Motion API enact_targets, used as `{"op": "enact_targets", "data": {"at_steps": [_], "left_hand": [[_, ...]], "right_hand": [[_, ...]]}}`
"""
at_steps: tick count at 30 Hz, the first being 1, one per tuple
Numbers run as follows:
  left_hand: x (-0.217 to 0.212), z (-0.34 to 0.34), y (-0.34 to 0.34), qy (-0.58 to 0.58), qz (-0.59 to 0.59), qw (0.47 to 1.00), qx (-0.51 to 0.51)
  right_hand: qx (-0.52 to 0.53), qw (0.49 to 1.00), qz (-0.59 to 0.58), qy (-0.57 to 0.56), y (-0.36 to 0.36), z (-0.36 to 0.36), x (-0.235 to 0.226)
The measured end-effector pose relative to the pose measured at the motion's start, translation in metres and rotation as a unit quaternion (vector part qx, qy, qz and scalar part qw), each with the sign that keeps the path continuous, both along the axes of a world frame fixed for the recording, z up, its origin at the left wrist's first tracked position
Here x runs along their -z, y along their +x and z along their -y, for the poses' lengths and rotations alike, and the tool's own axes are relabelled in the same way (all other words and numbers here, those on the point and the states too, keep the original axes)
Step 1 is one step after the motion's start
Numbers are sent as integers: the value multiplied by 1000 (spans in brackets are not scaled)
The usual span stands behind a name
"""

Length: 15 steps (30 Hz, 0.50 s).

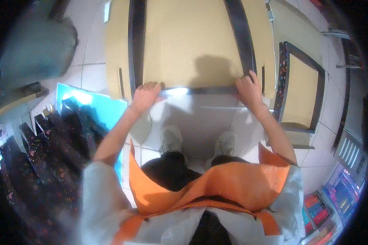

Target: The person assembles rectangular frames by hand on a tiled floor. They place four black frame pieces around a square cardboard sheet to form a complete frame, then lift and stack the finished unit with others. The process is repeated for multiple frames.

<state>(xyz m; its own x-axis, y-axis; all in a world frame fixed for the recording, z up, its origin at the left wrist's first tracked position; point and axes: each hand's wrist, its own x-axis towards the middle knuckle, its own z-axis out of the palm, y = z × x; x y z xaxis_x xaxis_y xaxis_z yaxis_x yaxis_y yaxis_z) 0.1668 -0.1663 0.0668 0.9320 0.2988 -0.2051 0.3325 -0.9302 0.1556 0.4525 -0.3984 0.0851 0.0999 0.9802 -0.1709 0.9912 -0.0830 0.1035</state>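
Observation:
A large black rectangular frame [206, 90] lies on a tan cardboard-like board [188, 41] in front of me, its far end cut off by the picture's edge. My left hand [146, 98] is closed over the frame's near left corner, thumb toward the middle. At the near right corner, my right hand [249, 90] grips the frame with its fingers bent over the bar. The undersides of both hands are hidden. Dark narrow slots show in the board just outside each corner.
To the right, a smaller black frame [321, 87] with a flowered side lies on tan board. Dark flowered strips [45, 163] stand bundled at lower left, beside a shiny blue sheet [110, 107]. A grey-green rounded object [41, 49] is at upper left. An orange apron [237, 179] hangs below my arms.

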Motion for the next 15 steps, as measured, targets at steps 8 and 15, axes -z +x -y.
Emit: {"op": "enact_targets", "data": {"at_steps": [8, 15], "left_hand": [[-31, 37, -40, 44, -78, 993, 76], [-17, 91, -98, 8, -150, 975, 163]], "right_hand": [[-20, 978, -19, -208, -33, 82, -11], [-4, 989, -101, -107, -82, 169, 0]]}}
